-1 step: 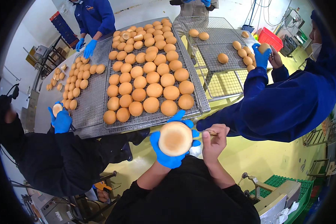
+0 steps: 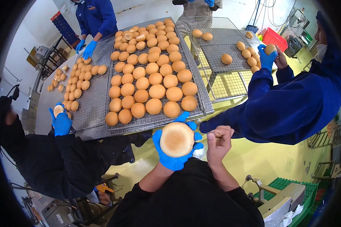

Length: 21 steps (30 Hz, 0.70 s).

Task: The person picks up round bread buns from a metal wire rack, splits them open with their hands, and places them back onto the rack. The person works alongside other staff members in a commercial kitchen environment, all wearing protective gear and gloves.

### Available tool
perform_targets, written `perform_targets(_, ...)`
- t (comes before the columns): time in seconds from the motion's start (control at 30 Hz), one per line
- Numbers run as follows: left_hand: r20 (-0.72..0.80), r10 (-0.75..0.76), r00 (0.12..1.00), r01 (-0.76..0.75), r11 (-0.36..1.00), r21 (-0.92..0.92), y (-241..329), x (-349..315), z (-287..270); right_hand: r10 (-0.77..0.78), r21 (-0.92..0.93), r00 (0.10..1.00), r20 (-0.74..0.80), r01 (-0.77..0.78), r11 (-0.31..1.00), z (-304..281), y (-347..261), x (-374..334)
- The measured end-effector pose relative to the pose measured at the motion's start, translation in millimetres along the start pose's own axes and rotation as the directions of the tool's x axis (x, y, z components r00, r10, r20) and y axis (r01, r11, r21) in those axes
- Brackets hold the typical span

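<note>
My left hand [image 2: 169, 161], in a blue glove, cups a round bun [image 2: 177, 139] from below, with its fingers curled around the edge. The bun's pale side with a browned middle faces up. To its right, my bare right hand [image 2: 219, 145] pinches a small thin tool [image 2: 218, 135]; most of it is hidden by the fingers, so its kind is unclear. The tool hand is apart from the bun. Just beyond my hands lies a wire rack [image 2: 147, 122] covered with rows of golden-brown buns [image 2: 154, 106].
A second wire rack [image 2: 88, 119] with buns is at left, where a co-worker's gloved hand [image 2: 61, 123] holds a bun. Another gloved hand [image 2: 89, 50] works at the far left. On the right, a co-worker's gloved hand [image 2: 268, 59] holds a bun beside a rack [image 2: 216, 72]; a red crate [image 2: 274, 39] stands behind.
The bun and my left hand have shifted very slightly to the left. My right hand has turned a little, and less of the thin tool shows.
</note>
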<state>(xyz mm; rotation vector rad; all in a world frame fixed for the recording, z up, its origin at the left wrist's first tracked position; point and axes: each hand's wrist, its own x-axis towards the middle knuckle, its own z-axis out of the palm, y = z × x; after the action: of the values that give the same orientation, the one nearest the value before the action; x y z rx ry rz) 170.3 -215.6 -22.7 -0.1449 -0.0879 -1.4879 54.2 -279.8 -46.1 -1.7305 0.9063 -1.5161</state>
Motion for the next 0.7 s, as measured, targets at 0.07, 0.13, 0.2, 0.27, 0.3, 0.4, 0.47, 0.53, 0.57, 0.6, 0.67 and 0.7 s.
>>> perform_targets(0.07, -0.021, -0.032, 0.999, 0.03, 0.996, -0.087, -0.7, 1.5, -1.3, 0.023, 0.046, 0.999, -0.023, -0.022, 0.999, -3.3, 1.2, -0.4)
perform_targets(0.13, -0.048, -0.046, 0.998, 0.039, 0.989, -0.142, -0.1, 2.5, -1.5, 0.009, 0.038, 1.0, -0.012, -0.008, 0.999, -5.4, -0.4, -0.1)
perform_targets(0.2, -0.083, -0.043, 0.996, 0.029, 0.986, -0.163, 0.4, 3.5, -0.1, -0.021, 0.009, 1.0, 0.0, 0.021, 1.0, -7.2, -3.6, 0.6)
perform_targets(0.27, -0.069, -0.046, 0.997, 0.035, 0.989, -0.144, 0.1, 7.5, 6.5, -0.066, -0.042, 0.998, 0.007, 0.066, 0.997, -9.9, -7.8, 2.1)
perform_targets(0.3, -0.062, -0.047, 0.997, 0.038, 0.99, -0.133, 0.0, 8.9, 8.4, -0.13, -0.086, 0.991, 0.03, 0.132, 0.987, -11.5, -12.5, 3.5)
perform_targets(0.4, -0.063, 0.025, 0.998, -0.024, 0.999, 0.025, 0.6, 8.3, 5.8, -0.308, -0.197, 0.945, 0.108, 0.324, 0.925, -14.5, -29.8, 6.2)
perform_targets(0.47, -0.133, 0.245, 0.961, -0.182, 0.913, 0.365, -6.3, 9.7, 11.4, -0.363, -0.176, 0.906, 0.219, 0.403, 0.898, -12.6, -40.4, 5.2)
perform_targets(0.53, -0.092, 0.404, 0.91, -0.276, 0.757, 0.592, -9.0, 10.0, 11.4, -0.411, -0.238, 0.86, 0.304, 0.486, 0.841, -8.8, -38.9, 3.4)
perform_targets(0.57, -0.047, 0.447, 0.893, -0.312, 0.691, 0.652, -8.3, 9.4, 6.4, -0.392, -0.294, 0.892, 0.224, 0.445, 0.846, -6.3, -30.4, 6.8)
perform_targets(0.6, 0.003, 0.486, 0.874, -0.345, 0.618, 0.706, -8.1, 8.5, 3.6, -0.374, -0.346, 0.916, 0.142, 0.4, 0.849, -3.3, -19.7, 14.8)
perform_targets(0.67, 0.031, 0.484, 0.874, -0.35, 0.586, 0.731, -7.5, 5.4, 5.2, -0.327, -0.395, 0.943, 0.064, 0.325, 0.859, -4.9, -10.1, 5.6)
perform_targets(0.7, 0.045, 0.483, 0.874, -0.353, 0.569, 0.743, -7.4, 4.7, 5.9, -0.392, -0.377, 0.914, 0.107, 0.402, 0.834, -6.1, -13.2, 1.1)
